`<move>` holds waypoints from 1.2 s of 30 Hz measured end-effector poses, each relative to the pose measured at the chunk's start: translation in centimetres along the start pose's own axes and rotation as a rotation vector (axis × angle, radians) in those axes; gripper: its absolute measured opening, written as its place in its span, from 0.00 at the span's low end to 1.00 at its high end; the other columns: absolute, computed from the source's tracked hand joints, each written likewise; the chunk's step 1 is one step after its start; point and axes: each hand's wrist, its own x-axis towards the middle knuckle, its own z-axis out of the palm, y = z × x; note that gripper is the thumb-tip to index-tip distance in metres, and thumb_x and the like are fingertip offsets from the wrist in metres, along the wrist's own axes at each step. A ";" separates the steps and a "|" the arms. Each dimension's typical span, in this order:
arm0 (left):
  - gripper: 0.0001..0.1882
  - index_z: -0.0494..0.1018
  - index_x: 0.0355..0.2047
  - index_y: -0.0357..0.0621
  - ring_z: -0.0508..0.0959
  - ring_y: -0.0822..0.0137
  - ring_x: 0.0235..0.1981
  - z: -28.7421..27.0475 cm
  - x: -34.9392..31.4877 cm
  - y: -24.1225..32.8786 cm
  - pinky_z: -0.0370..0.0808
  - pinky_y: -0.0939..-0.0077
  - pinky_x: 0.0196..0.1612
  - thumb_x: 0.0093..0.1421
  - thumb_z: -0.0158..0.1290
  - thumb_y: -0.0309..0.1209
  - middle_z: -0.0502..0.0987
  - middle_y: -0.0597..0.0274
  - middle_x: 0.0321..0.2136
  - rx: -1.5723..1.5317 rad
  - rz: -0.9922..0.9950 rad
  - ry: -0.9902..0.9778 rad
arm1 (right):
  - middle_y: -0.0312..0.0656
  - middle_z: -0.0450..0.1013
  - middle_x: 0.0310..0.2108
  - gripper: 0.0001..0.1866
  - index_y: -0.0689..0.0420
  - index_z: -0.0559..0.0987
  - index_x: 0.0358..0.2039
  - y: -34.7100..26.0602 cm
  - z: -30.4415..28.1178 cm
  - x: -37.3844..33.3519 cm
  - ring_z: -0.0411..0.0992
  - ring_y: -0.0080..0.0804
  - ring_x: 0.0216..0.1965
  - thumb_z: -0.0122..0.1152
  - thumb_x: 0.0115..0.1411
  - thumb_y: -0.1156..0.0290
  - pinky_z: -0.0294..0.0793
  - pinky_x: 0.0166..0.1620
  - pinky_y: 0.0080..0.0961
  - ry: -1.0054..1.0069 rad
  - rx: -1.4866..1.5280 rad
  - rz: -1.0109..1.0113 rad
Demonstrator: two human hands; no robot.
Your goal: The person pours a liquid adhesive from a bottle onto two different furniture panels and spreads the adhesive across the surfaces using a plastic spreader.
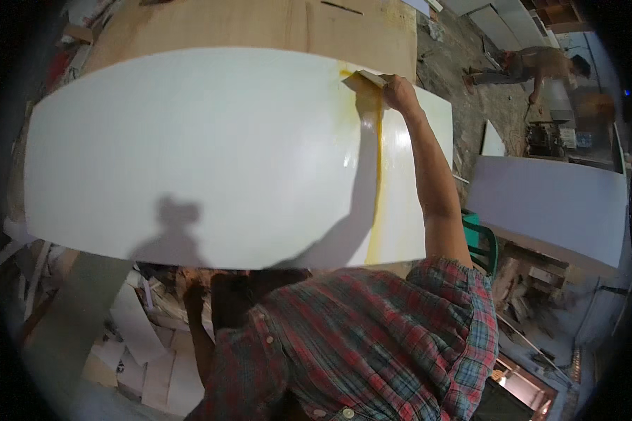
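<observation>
My right hand (400, 95) is closed on a flat spreader (365, 79), whose thin edge meets a large white panel (211, 154) near its far edge. From the spreader a thick line of yellow glue (380, 154) runs toward me down the panel's right part. Left of that line the surface looks wet and shiny, with a yellow tint by the far edge. My left hand (192, 284) hangs low beside my body, below the panel's near edge. It is in shade, and its fingers are too dark to make out.
A bare wooden board (260, 24) lies beyond the white panel. At right stand another pale panel (548, 200) and a green chair (481, 242). A person (541, 67) bends over farther back on the right. Offcuts (137, 319) litter the floor at lower left.
</observation>
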 end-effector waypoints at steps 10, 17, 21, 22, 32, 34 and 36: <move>0.14 0.78 0.39 0.34 0.79 0.63 0.37 -1.7 1.9 -2.3 0.74 0.63 0.40 0.65 0.52 0.35 0.79 0.55 0.33 0.019 0.210 -0.148 | 0.55 0.79 0.33 0.22 0.50 0.83 0.47 -5.0 -3.2 -25.3 0.79 0.50 0.34 0.47 0.55 0.79 0.79 0.41 0.40 -0.403 -0.068 0.148; 0.17 0.75 0.44 0.36 0.79 0.60 0.40 -5.0 4.4 -10.9 0.76 0.65 0.47 0.70 0.46 0.39 0.78 0.56 0.41 -0.276 -0.099 -0.168 | 0.54 0.79 0.34 0.18 0.50 0.84 0.40 -12.3 -4.8 -45.2 0.79 0.49 0.31 0.49 0.54 0.79 0.77 0.39 0.41 -0.518 0.106 0.256; 0.18 0.75 0.45 0.36 0.79 0.60 0.40 -7.2 3.5 -11.4 0.76 0.65 0.45 0.70 0.46 0.39 0.79 0.55 0.41 -0.223 -0.083 -0.129 | 0.56 0.77 0.26 0.14 0.65 0.80 0.36 -14.9 -4.3 -50.7 0.76 0.48 0.28 0.49 0.51 0.79 0.75 0.35 0.39 -0.728 0.175 0.401; 0.18 0.75 0.45 0.36 0.79 0.60 0.40 -7.6 3.2 -11.0 0.76 0.66 0.45 0.70 0.46 0.39 0.79 0.55 0.41 -0.226 -0.080 -0.116 | 0.56 0.77 0.26 0.14 0.65 0.80 0.36 -15.2 -4.6 -50.6 0.76 0.48 0.28 0.49 0.51 0.79 0.75 0.35 0.39 -0.624 0.200 0.357; 0.19 0.74 0.48 0.36 0.80 0.60 0.39 -10.5 0.6 -5.8 0.76 0.67 0.42 0.69 0.47 0.40 0.79 0.55 0.41 -0.198 -0.112 -0.007 | 0.35 0.75 0.29 0.16 0.68 0.80 0.40 -12.0 -11.3 -20.2 0.69 0.22 0.31 0.46 0.55 0.78 0.71 0.36 0.26 0.073 0.614 0.063; 0.20 0.74 0.49 0.36 0.80 0.60 0.38 -10.1 0.4 -3.6 0.76 0.67 0.42 0.68 0.47 0.41 0.79 0.55 0.41 -0.186 -0.121 0.012 | 0.41 0.78 0.34 0.20 0.62 0.80 0.46 -11.5 -9.1 -13.1 0.74 0.33 0.33 0.46 0.54 0.79 0.74 0.39 0.31 0.084 0.539 -0.098; 0.20 0.73 0.49 0.36 0.80 0.60 0.38 -9.4 0.2 -1.4 0.76 0.67 0.41 0.68 0.48 0.41 0.80 0.55 0.40 -0.176 -0.132 0.029 | 0.47 0.80 0.42 0.24 0.54 0.79 0.51 -11.3 -6.4 -7.0 0.78 0.46 0.38 0.46 0.55 0.81 0.77 0.44 0.38 0.155 0.095 -0.233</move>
